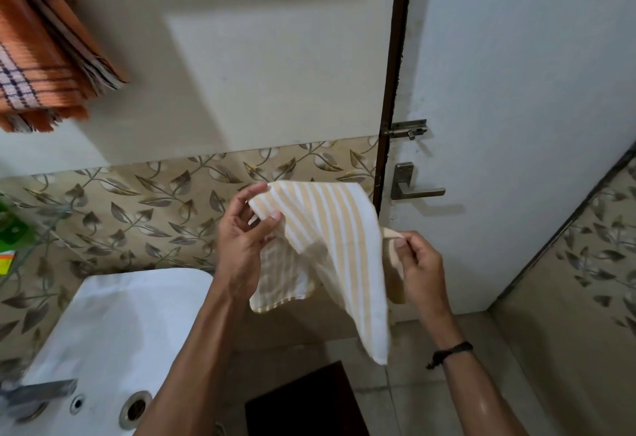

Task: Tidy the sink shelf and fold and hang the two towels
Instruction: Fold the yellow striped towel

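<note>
I am seeing the left hand pinching the upper left corner of the beige-and-white striped cloth towel, thumb and curled fingers closing on the fabric. The right hand is gripping another corner between thumb and forefinger, lower and to the right, and a black wristband is sitting on that wrist. The towel is hanging in the air between both hands, in front of the leaf-patterned wall tiles and the white door with its metal lever handle. The white ceramic sink is lying below and left of the left forearm, and an orange checked towel is hanging high on the left wall. A dark brown floor mat is showing between the arms. The striped towel's long axis is running diagonally from upper left to lower right, one loose corner pointing down at the floor.
</note>
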